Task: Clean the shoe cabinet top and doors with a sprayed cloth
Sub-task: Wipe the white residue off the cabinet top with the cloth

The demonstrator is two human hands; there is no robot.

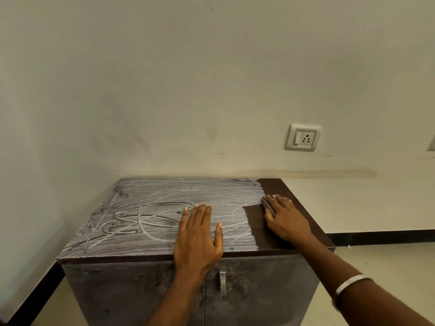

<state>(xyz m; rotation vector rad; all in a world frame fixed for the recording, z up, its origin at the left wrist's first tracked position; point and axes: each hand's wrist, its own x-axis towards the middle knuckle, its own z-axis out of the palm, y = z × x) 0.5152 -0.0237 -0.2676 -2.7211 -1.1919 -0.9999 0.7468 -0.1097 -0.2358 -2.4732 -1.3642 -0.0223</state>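
Note:
The dark brown shoe cabinet stands against the wall. Its top (141, 222) is covered with whitish streaked residue, except a clean dark strip along the right side. My left hand (200, 238) lies flat on the top near the front edge, fingers straight and spread. On the clean strip, my right hand (286, 217) presses a checked cloth (267, 203) down; only the cloth's far edge shows past my fingers. The two doors (122, 290) below look dusty and smudged, with a metal handle (222, 282) near the middle.
A pale wall rises right behind the cabinet, with a switch and socket plate (302, 137) to the upper right. Light floor with dark skirting (376, 237) runs on the right; dark skirting also runs at the lower left.

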